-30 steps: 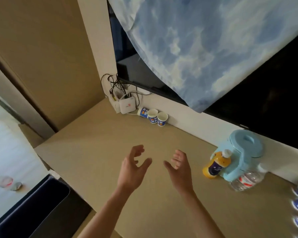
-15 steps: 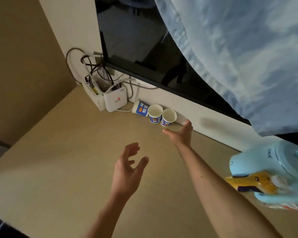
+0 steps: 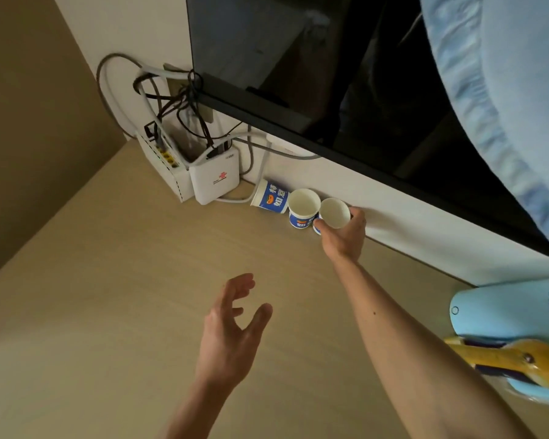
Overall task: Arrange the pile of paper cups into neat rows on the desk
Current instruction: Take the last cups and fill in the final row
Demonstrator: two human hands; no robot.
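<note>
Right hand point(image 3: 343, 236) clamps the end cup point(image 3: 334, 213).
Side grip, probably to lift it clear of the next cup point(image 3: 303, 204); left hand point(image 3: 232, 334) hovers spread, empty, over the table point(image 3: 108, 312).

Three white paper cups with blue printed bands sit in a line along the back edge of the worktop point(image 3: 108, 296), against the wall. The left cup point(image 3: 270, 198) lies on its side, its base pointing left towards the back corner and its blue lettering facing up. The middle cup point(image 3: 303, 205) stands upright, mouth open, touching the left cup. The right cup point(image 3: 334, 212) is upright too, just beside the middle cup, and the right hand point(image 3: 344, 236) grips it around the wall.
</note>
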